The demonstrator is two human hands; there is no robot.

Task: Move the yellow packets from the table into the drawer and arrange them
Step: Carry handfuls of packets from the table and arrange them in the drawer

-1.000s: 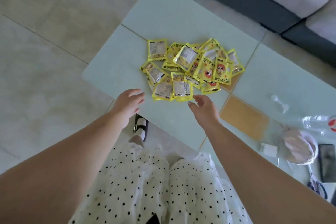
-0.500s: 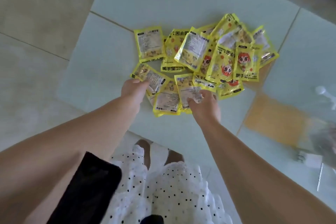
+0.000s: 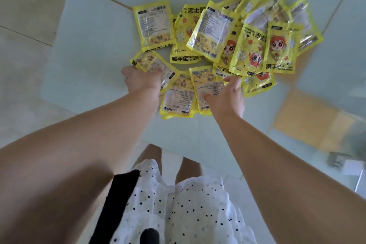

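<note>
1. The yellow packets [image 3: 221,45] are thin plastic film, glossy, catching white glare and wrinkled along their sealed edges; some have a clear window panel.
2. The desk [image 3: 95,61] has a smooth, pale green top with a soft sheen, like glass or lacquer, crossed by thin seams.
3. At 3 o'clock on the desk lies a tan panel [image 3: 309,117], flat and matt.
4. The floor [image 3: 25,2] at 10 o'clock is pale tile, smooth and faintly mottled.
5. The dress [image 3: 188,210] at 6 o'clock is thin white cloth, matt, with dark dots.
</note>
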